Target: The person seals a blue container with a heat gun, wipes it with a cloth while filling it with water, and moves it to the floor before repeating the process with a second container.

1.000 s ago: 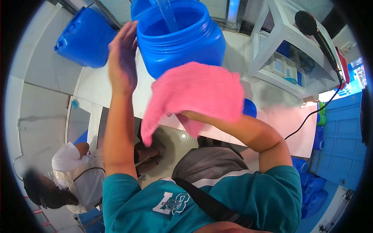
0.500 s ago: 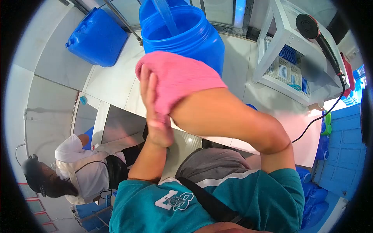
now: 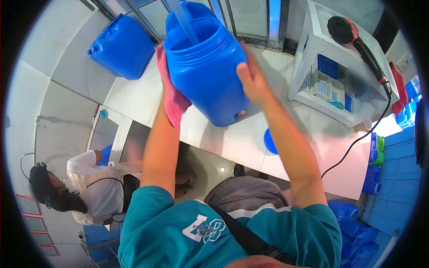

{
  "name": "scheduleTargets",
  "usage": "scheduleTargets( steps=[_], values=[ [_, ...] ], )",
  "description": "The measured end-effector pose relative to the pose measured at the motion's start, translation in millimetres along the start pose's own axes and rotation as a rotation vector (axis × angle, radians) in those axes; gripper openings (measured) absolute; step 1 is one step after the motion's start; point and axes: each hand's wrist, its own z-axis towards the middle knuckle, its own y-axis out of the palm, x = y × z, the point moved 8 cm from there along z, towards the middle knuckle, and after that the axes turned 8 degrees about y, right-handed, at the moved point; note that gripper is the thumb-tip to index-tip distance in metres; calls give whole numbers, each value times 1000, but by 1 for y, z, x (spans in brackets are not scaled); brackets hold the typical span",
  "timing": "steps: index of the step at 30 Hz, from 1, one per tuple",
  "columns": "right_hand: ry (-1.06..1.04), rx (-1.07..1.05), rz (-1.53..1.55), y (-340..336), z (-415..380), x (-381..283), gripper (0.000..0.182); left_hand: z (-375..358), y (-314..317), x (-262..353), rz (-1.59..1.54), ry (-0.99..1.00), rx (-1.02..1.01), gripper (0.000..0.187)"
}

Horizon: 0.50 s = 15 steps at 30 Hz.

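A large blue jug (image 3: 205,85) with an open, threaded mouth stands tilted between my two hands at the top centre. A clear tube or stream (image 3: 183,20) runs down into its mouth. The pink cloth (image 3: 172,91) lies against the jug's left side, over my left hand, whose fingers it hides. My right hand (image 3: 254,78) presses the jug's right side, thumb apart from the fingers, which are partly behind the jug. A round blue lid (image 3: 271,142) lies on the white counter (image 3: 295,129) near my right forearm.
Another blue container (image 3: 123,47) stands at the back left. On the right are a white shelf (image 3: 313,49) with baskets, a black and red hair dryer (image 3: 357,38) and its cord. A person in white (image 3: 98,187) is at lower left. More blue containers (image 3: 357,232) sit at lower right.
My right hand has left the pink cloth and moved to the jug's right side. The cloth, with my left hand, is now at its left side. The jug has tilted, and its lower part shows.
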Motion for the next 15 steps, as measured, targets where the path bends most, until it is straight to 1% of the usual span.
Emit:
scheduleTargets(
  steps=[1,2,3,4,5,6,7,8,9,10,11,13,14,15],
  values=[
    [61,-32,298,9,0,17,84,-18,5,-7,-114,-5,-21,50],
    [46,-28,297,11,-1,18,84,-36,10,-15,-229,-11,-44,50],
    [45,-17,311,12,-4,19,89,-53,15,-20,-343,-19,-68,50],
    [43,-5,326,12,-7,18,95,-76,10,-28,-324,-59,-9,54],
    [33,0,329,12,-7,15,95,-93,5,-34,-303,-99,54,59],
    [51,-14,368,14,-9,14,100,-96,4,-33,-300,-95,48,59],
    [74,-33,407,16,-8,14,105,-96,-1,-17,-28,119,40,62],
    [73,-40,408,17,-7,17,105,-99,-2,0,246,332,36,66],
    [49,-16,310,15,-7,20,109,-91,7,14,245,336,46,66],
    [25,8,212,14,-7,21,114,-71,32,35,191,286,-49,67],
    [27,0,211,15,-7,21,114,-48,46,46,136,234,-145,68],
    [88,25,223,13,-8,23,118,27,-18,28,44,-64,66,52],
    [94,25,225,13,-8,23,118,58,-30,10,46,-68,69,52],
    [101,27,217,12,-9,22,117,85,-39,-6,137,-18,13,48]
  ],
)
